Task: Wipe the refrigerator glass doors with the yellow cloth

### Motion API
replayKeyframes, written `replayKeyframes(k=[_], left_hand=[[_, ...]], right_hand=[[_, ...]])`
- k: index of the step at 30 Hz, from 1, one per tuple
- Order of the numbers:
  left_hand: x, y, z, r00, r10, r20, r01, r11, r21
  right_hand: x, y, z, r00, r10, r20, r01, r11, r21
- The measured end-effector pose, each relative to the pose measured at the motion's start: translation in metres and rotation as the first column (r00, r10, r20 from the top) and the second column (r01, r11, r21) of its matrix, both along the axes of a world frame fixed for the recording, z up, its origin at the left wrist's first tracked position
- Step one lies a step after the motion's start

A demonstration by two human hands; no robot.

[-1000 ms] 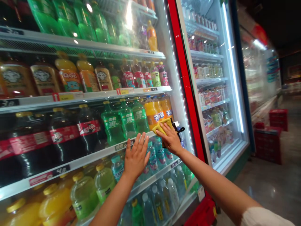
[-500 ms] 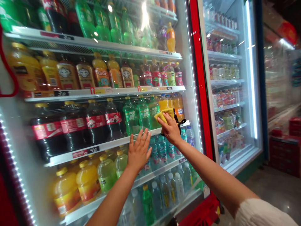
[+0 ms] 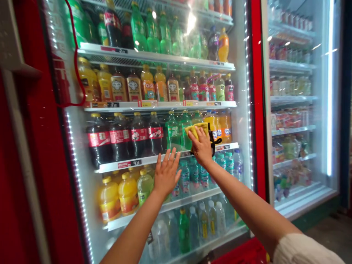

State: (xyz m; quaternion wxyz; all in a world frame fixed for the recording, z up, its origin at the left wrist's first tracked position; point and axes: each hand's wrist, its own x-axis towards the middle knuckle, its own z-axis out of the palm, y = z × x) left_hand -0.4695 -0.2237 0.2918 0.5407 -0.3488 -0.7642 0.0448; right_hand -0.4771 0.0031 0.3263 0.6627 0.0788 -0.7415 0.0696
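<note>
Glass door (image 3: pixel 191 22) blocks reach to the shelved bottles (image 3: pixel 136 137)

The person stretches both arms forward. The left hand (image 3: pixel 165 174) is raised, its fingers spread and pointing up. The right hand (image 3: pixel 202 145) is higher, its fingers partly spread, the forearm slanting.

Yellow cloth (image 3: pixel 205 126): 1 | front-row cola bottles (image 3: pixel 138 135), left of cloth: 4 | front-row yellow juice bottles (image 3: pixel 128 193), below-left: 2

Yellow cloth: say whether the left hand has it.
No, the yellow cloth lies under the right hand, and the left hand is empty.
</note>
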Motion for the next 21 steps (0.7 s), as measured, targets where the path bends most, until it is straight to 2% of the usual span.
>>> replayKeyframes(k=[3,4,5,7,9,11,13,15,17,19,21], left_hand=[[0.001,-0.01,-0.003,1.0,0.004,-0.002,-0.004,1.0,0.013],[0.002,-0.014,-0.004,1.0,0.002,-0.003,-0.002,1.0,0.013],[0.002,-0.018,-0.004,1.0,0.0,-0.004,0.0,1.0,0.011],[0.002,-0.026,-0.003,1.0,-0.004,-0.004,0.004,1.0,0.002],[0.003,-0.032,-0.002,1.0,-0.002,-0.003,0.002,1.0,-0.008],[0.003,-0.035,-0.002,1.0,0.003,0.003,-0.003,1.0,-0.011],[0.003,-0.035,-0.002,1.0,0.009,0.012,-0.009,1.0,-0.008],[0.003,-0.033,-0.004,1.0,0.017,0.021,-0.017,1.0,0.0],[0.003,-0.031,-0.006,0.999,0.025,0.028,-0.025,1.0,0.009],[0.004,-0.031,-0.007,0.999,0.028,0.036,-0.028,1.0,0.009],[0.006,-0.033,-0.005,0.998,0.029,0.047,-0.029,1.0,-0.006]], right_hand=[[0.019,0.009,-0.033,0.994,0.013,0.112,-0.042,0.964,0.262],[0.024,0.019,-0.04,0.991,0.008,0.136,-0.05,0.949,0.311],[0.028,0.028,-0.044,0.99,-0.001,0.141,-0.043,0.951,0.306],[0.028,0.04,-0.037,0.995,-0.021,0.1,0.002,0.984,0.181],[0.018,0.034,-0.019,0.997,-0.058,0.042,0.058,0.998,-0.017],[0.006,0.011,-0.001,0.995,-0.093,0.019,0.095,0.985,-0.144],[0.0,-0.018,0.008,0.995,-0.094,0.026,0.097,0.985,-0.146],[0.003,-0.038,0.001,0.996,-0.064,0.057,0.065,0.997,-0.029],[0.016,-0.04,-0.015,0.992,-0.032,0.121,0.012,0.987,0.162],[0.03,-0.025,-0.03,0.98,-0.021,0.196,-0.046,0.942,0.332],[0.038,-0.005,-0.034,0.974,-0.024,0.225,-0.063,0.927,0.37]])
